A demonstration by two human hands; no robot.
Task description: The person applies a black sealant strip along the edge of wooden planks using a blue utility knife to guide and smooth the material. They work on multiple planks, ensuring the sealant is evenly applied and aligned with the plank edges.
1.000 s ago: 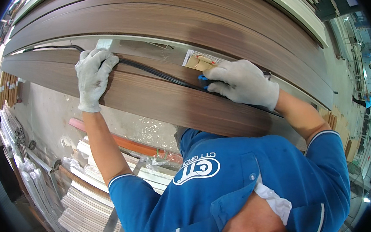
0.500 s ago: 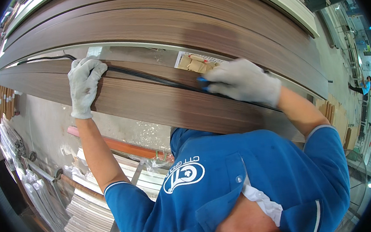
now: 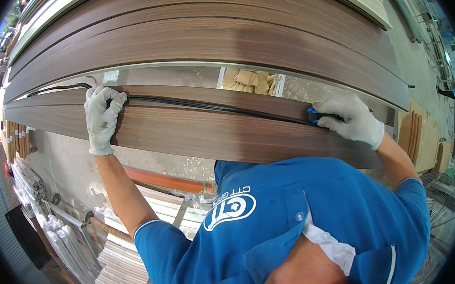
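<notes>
A bundle of thin black cords or strips runs lengthwise over a brown wood-grain plank. My left hand, in a white work glove, is closed on the bundle near the plank's left part; a loose black end sticks out beyond it. Toward the plank's right part, my gloved right hand pinches a small blue and black piece at the bundle. Fingers hide most of that piece, so its kind cannot be told. Between both hands the bundle lies fairly straight.
Beyond a gap lies a wide brown grooved panel. Below the gap stands a white crate of tan wooden pieces. Plastic-wrapped lengths and stacked pale strips sit at the lower left. A fan stands at the right.
My right hand has slid rightward along the bundle with the blue and black piece. My left hand keeps its hold at about the same place. More of the crate shows.
</notes>
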